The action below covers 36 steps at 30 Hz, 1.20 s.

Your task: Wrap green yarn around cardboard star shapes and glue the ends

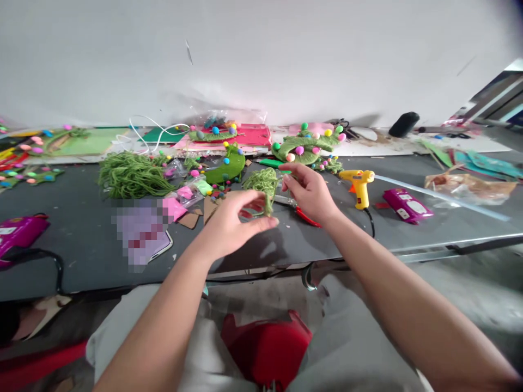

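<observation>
My left hand [239, 220] is curled with thumb and fingers around a small bundle of green yarn [267, 188], held just above the table. Loose loops of the yarn spread out beyond the fingertips. My right hand [308, 190] is close on the right, its thumb and fingertips bent together beside the bundle; whether a strand is between them is too small to make out. Below and behind the hands lies a red-handled tool [306, 216] with metal jaws, partly hidden. A larger heap of green yarn [133, 177] rests to the left.
A yellow glue gun [360, 188] stands right of my hands, with a clear glue stick [441, 197] and a purple packet [406, 206] nearby. Green felt pieces with pompoms [226, 166] lie behind. A phone [161, 247] is front left, partly pixelated. Another purple packet [24, 234] sits far left.
</observation>
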Tool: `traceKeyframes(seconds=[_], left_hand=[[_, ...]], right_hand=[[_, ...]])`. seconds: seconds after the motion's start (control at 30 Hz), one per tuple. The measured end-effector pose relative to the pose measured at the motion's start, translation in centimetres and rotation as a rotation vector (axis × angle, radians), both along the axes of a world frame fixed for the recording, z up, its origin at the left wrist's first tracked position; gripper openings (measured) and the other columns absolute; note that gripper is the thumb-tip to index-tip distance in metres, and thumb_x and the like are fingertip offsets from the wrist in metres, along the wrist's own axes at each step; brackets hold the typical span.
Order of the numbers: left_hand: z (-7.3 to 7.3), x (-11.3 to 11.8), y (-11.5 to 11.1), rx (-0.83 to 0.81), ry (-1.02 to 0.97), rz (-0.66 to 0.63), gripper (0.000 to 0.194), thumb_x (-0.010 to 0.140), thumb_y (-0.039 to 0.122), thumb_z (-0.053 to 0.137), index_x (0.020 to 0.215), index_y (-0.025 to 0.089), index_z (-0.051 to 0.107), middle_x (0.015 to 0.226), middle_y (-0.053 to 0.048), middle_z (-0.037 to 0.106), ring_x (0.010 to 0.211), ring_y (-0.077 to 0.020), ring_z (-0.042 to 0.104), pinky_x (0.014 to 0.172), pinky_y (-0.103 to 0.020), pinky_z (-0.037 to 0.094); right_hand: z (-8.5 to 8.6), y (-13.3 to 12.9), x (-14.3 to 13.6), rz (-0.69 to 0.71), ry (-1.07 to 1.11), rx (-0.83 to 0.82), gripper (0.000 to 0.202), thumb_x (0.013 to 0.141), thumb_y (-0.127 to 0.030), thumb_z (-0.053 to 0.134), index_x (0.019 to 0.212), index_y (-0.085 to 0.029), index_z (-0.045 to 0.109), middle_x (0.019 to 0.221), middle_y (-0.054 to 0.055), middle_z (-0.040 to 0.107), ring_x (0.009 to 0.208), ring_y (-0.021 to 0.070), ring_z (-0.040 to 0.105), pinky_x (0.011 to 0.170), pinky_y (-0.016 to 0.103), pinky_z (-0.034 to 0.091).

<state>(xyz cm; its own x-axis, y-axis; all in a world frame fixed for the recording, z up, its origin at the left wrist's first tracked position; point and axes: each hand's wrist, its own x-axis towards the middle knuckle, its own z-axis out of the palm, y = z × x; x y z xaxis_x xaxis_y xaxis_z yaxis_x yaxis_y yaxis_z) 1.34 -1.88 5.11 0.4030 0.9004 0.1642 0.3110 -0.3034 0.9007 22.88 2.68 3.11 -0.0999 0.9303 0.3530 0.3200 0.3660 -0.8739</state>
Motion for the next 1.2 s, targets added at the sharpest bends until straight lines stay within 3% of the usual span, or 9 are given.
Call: traceKeyframes(seconds=[0.1, 0.2, 0.37, 0.63, 0.83, 0.97, 1.07, 1.2], left_hand=[[-0.6, 1.3, -0.8, -0.085, 0.137, -0.181, 0.047, 0.080, 0.051, 0.080, 0.117, 0.024, 0.069, 0.117, -0.003, 0.073, 0.105, -0.0219, 0.068, 0.094, -0.033, 0.053], [-1.7, 2.3, -1.0, -0.063, 0.227, -0.231, 0.038, 0.085, 0.046, 0.077, 0.115, 0.026, 0.069, 0.116, -0.001, 0.074, 0.104, -0.0209, 0.068, 0.089, -0.031, 0.052], [-3.6, 2.9, -0.3, 0.050, 0.389, -0.188, 0.028, 0.087, 0.033, 0.074, 0.113, 0.024, 0.069, 0.101, -0.003, 0.073, 0.092, -0.0227, 0.068, 0.080, -0.033, 0.050], [-4.2, 2.7, 0.6, 0.134, 0.463, -0.108, 0.027, 0.086, 0.033, 0.075, 0.111, 0.022, 0.073, 0.097, -0.006, 0.062, 0.086, -0.0249, 0.062, 0.079, -0.038, 0.047], [-5.4, 2.7, 0.9, 0.118, 0.448, -0.089, 0.038, 0.083, 0.038, 0.079, 0.116, 0.021, 0.073, 0.105, -0.008, 0.059, 0.086, -0.0241, 0.064, 0.083, -0.040, 0.049], [-5.2, 2.4, 1.1, 0.082, 0.402, -0.072, 0.049, 0.077, 0.052, 0.081, 0.114, 0.021, 0.074, 0.100, -0.008, 0.062, 0.084, -0.0256, 0.063, 0.080, -0.040, 0.048], [-4.3, 2.3, 1.9, 0.027, 0.271, -0.021, 0.047, 0.083, 0.059, 0.072, 0.108, 0.020, 0.075, 0.101, -0.010, 0.068, 0.090, -0.0277, 0.064, 0.082, -0.041, 0.048], [-3.7, 3.6, 4.2, -0.093, 0.006, -0.018, 0.034, 0.094, 0.050, 0.060, 0.103, 0.020, 0.071, 0.106, -0.009, 0.073, 0.097, -0.0259, 0.067, 0.085, -0.038, 0.050]], right_hand=[[-0.5, 1.0, 0.9, -0.074, -0.121, -0.002, 0.029, 0.094, -0.028, 0.055, 0.119, -0.016, 0.064, 0.075, 0.001, 0.067, 0.069, 0.0158, 0.060, 0.068, 0.031, 0.046], [-0.9, 1.4, 1.5, -0.079, -0.171, -0.022, 0.026, 0.094, -0.027, 0.055, 0.115, -0.015, 0.064, 0.074, 0.002, 0.067, 0.065, 0.0151, 0.057, 0.063, 0.030, 0.043], [-1.0, 1.2, 2.0, -0.074, -0.226, -0.007, 0.025, 0.094, -0.026, 0.054, 0.114, -0.016, 0.065, 0.075, 0.001, 0.068, 0.065, 0.0145, 0.056, 0.065, 0.030, 0.043], [-0.8, 0.8, 2.4, -0.075, -0.267, -0.008, 0.025, 0.095, -0.029, 0.054, 0.113, -0.016, 0.067, 0.075, 0.001, 0.068, 0.061, 0.0133, 0.052, 0.062, 0.030, 0.041], [-0.8, 0.8, 2.5, -0.068, -0.269, 0.002, 0.025, 0.095, -0.030, 0.053, 0.111, -0.017, 0.067, 0.075, 0.002, 0.068, 0.063, 0.0142, 0.054, 0.064, 0.031, 0.042], [-1.0, 0.9, 2.6, -0.054, -0.261, 0.007, 0.025, 0.095, -0.029, 0.053, 0.112, -0.017, 0.066, 0.076, 0.002, 0.067, 0.064, 0.0141, 0.055, 0.065, 0.030, 0.043], [-1.0, 0.9, 2.7, -0.045, -0.249, 0.004, 0.025, 0.095, -0.029, 0.053, 0.113, -0.017, 0.066, 0.076, 0.002, 0.068, 0.063, 0.0138, 0.055, 0.064, 0.030, 0.043], [-0.6, 0.7, 2.4, -0.032, -0.244, -0.002, 0.024, 0.095, -0.028, 0.054, 0.112, -0.016, 0.067, 0.078, 0.003, 0.070, 0.064, 0.0138, 0.056, 0.065, 0.030, 0.044]])
